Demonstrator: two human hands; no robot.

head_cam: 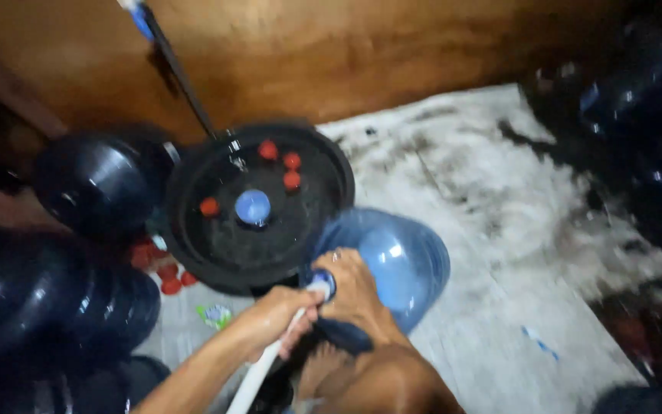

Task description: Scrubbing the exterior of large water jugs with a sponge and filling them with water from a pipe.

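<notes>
A large blue water jug (400, 264) lies tilted on the floor with its mouth toward me. My right hand (355, 287) grips the jug's neck. My left hand (273, 320) is closed on a white hose (258, 372) whose end meets the jug's mouth (322, 284). Just behind stands a round black basin (258, 207) holding dark water, several red caps (291, 161) and one blue cap (253, 207). The frame is motion-blurred.
Dark round jugs (93, 184) crowd the left side, with more red caps (164, 272) on the floor beside them. A dark pole (181, 73) leans against the brown wall. A stained pale floor (499, 230) spreads right; dark jugs (645, 100) sit far right.
</notes>
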